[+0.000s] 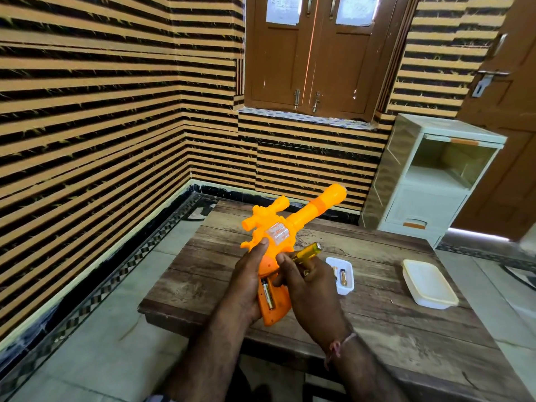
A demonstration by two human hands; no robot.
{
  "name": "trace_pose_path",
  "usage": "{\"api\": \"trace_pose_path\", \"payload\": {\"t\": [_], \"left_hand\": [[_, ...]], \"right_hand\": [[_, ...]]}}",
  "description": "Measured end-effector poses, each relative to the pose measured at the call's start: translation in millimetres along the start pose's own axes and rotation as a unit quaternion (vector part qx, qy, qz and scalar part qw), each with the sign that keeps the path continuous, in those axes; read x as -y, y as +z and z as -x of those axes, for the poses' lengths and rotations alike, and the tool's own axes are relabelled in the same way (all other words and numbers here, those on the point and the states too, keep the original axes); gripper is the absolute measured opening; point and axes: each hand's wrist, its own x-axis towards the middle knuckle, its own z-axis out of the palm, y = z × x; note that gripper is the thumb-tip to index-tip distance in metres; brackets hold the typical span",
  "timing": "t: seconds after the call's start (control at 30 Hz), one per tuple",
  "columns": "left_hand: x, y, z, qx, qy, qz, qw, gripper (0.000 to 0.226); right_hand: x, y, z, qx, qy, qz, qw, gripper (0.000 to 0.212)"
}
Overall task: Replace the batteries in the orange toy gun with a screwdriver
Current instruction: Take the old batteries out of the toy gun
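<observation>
My left hand (251, 281) grips the orange toy gun (285, 236) from below and behind, thumb laid along the body near the clear window, holding it above the near part of the wooden table (377, 323) with the barrel angled up and away to the right. The grip faces me with its battery bay uncovered; one battery (267, 294) lies in the left slot. My right hand (311, 291) is curled round the screwdriver (308, 251), whose yellow translucent handle juts out above the knuckles, while the fingertips touch the bay's edge (the blade is hidden behind the fingers). Just right of that hand, on the table, a small white tray (345, 281) holds two more batteries (340, 275). Farther right rests a lidded white container (428, 283). A white drawer unit (429, 175) stands beyond the table by the striped wall.
</observation>
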Motion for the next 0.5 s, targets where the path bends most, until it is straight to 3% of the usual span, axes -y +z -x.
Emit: {"api": "trace_pose_path", "payload": {"t": [0.13,0.2,0.33,0.5], "left_hand": [[-1,6,1,-0.020,0.012,0.004,1.000,0.074],[-2,6,0,-0.024,0.014,-0.005,1.000,0.076],[0,3,1,0.000,-0.001,0.002,1.000,0.063],[4,11,8,0.021,-0.024,0.007,0.999,0.052]], "right_hand": [[-4,14,12,-0.089,-0.011,-0.006,0.996,0.021],[-7,17,13,-0.098,-0.030,0.006,0.995,0.019],[-8,14,2,-0.044,-0.028,0.028,0.998,0.014],[-5,7,-13,-0.060,-0.007,0.024,0.998,0.027]]}}
